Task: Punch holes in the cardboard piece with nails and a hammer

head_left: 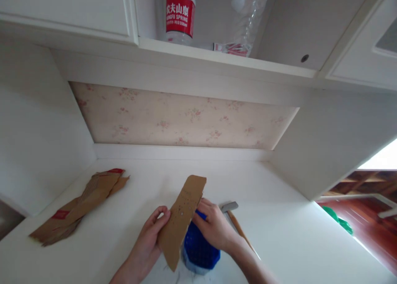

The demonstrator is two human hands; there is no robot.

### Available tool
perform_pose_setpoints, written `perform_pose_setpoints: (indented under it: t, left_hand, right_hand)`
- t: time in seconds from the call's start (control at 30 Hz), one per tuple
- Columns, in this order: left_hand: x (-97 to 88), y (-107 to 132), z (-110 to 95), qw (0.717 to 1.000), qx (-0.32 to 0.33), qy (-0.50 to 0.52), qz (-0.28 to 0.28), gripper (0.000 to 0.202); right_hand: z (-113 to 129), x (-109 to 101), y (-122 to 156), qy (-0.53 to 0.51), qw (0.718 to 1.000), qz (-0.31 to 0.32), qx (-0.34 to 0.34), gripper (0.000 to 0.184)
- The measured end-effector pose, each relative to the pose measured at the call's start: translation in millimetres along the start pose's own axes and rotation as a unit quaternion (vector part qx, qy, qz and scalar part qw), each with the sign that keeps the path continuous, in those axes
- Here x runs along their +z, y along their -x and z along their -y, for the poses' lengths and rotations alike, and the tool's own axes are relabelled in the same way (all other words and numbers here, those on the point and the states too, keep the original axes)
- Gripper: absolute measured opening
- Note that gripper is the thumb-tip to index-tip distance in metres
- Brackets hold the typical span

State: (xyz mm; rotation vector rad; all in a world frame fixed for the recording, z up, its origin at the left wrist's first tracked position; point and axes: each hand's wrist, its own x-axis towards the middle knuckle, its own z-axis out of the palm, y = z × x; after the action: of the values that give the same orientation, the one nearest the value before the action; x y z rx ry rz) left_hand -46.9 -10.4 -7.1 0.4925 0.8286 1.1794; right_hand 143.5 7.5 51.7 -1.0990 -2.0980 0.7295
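A torn strip of brown cardboard [181, 217] is held up at a tilt, with small dark holes or specks and a pale round spot near its middle. My left hand [150, 230] grips its left edge, thumb on the front face. At its right edge, my right hand [214, 224] has its fingers closed, with some fingertips hidden by the board. Just beneath that hand stands a blue basket [201, 255], partly covered by the hand and cardboard. A hammer [236, 222] with a grey head and wooden handle lies behind my right wrist.
Crumpled cardboard pieces [83, 205] lie on the left of the white countertop [279, 234]. Overhead, an open shelf [223, 62] holds plastic bottles [180, 17]. White side panels flank the counter, and floral wallpaper [186, 118] shows behind. A green object [338, 220] is down at right.
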Motion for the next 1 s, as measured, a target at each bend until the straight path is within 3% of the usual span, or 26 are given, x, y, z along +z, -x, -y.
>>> perform_pose_setpoints:
  t: [0.2,0.4,0.53,0.67,0.8,0.93,1.0]
  left_hand:
    - [-2.9,-4.6,5.9,0.999,0.013,-0.035,0.005,0.030]
    - [-7.3,-9.9,12.4,0.983,0.099,-0.154,-0.003,0.038]
    - [-9.8,-15.0,13.4,0.986,0.138,-0.092,-0.029,0.043]
    - [-9.5,-23.1,15.5,0.996,0.079,0.041,-0.017,0.047]
    - [-6.1,-19.3,11.0,0.997,0.023,0.074,0.001,0.034]
    - [-5.4,-10.0,2.2,0.990,-0.073,0.119,-0.009,0.030]
    - [-7.5,-10.1,1.3,0.989,-0.086,0.115,-0.014,0.028]
  right_hand:
    - [-8.4,2.3,-4.4,0.059,0.998,-0.010,0.020,0.027]
    - [-8.1,0.9,-6.7,0.170,0.985,-0.002,-0.002,0.021]
    - [-3.2,-3.8,-20.3,0.251,0.966,0.042,-0.039,0.019]
    - [4.9,-2.7,-40.7,0.307,0.941,0.110,-0.092,0.017]
    - [14.8,7.8,-57.2,0.325,0.923,0.169,-0.115,0.012]
    - [17.4,21.5,-63.1,0.323,0.928,0.165,-0.081,0.019]
    - [14.7,26.4,-62.2,0.315,0.935,0.150,-0.062,0.019]
